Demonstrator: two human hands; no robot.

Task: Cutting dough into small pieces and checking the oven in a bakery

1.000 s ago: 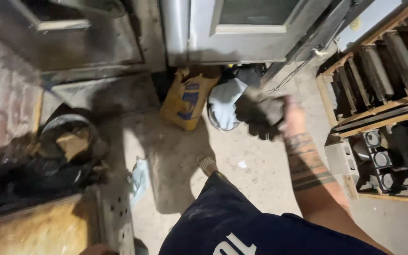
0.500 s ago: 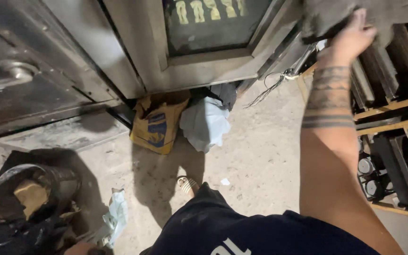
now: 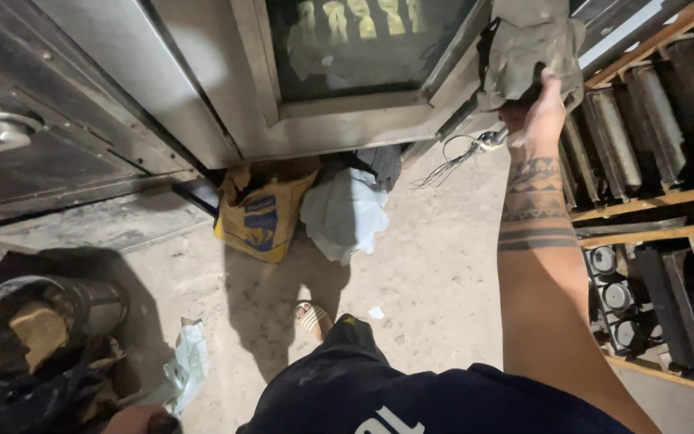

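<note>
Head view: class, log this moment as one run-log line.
right hand: grips grey cloth at oven door | left hand: low at frame edge, grip unclear | floor: yellow bag

Grey cloth (image 3: 528, 48) crumpled, raised vs oven door.

A bakery's back room — steel oven (image 3: 202, 88) with dough twists behind its glass door (image 3: 363, 40), wooden rack (image 3: 652, 201) of long metal loaf tins (image 3: 616, 137), gritty concrete floor (image 3: 435, 281).
</note>
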